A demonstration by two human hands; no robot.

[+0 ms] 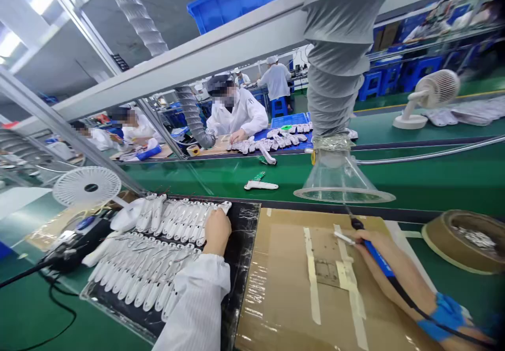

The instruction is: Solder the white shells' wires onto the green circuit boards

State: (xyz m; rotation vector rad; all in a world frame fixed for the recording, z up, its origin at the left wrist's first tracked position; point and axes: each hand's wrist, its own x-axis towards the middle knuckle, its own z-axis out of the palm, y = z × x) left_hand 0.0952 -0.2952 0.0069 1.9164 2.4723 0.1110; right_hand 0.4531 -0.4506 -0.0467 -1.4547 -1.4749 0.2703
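Note:
My left hand [218, 230] reaches over the black tray [242, 240] at centre left, its fingers closed on a white plastic part [224, 207] at the end of the upper row. Two rows of white parts [145, 272] with thin wires lie on that tray. On the right, my right hand [369, 240] is closed round a blue soldering iron [377, 259], its tip end pointing up under the clear hood [343, 177]. A small white stick-like piece [344, 238] also shows at its fingertips. Below lies a cardboard sheet [276, 277] with strips of tape.
A tape roll [445, 235] holding small metal bits sits at the right. White fans [87, 187] stand left and far right. A black device with cables is at the left. Across the green belt [213, 174], a person handles white parts; one part [261, 185] lies on the belt.

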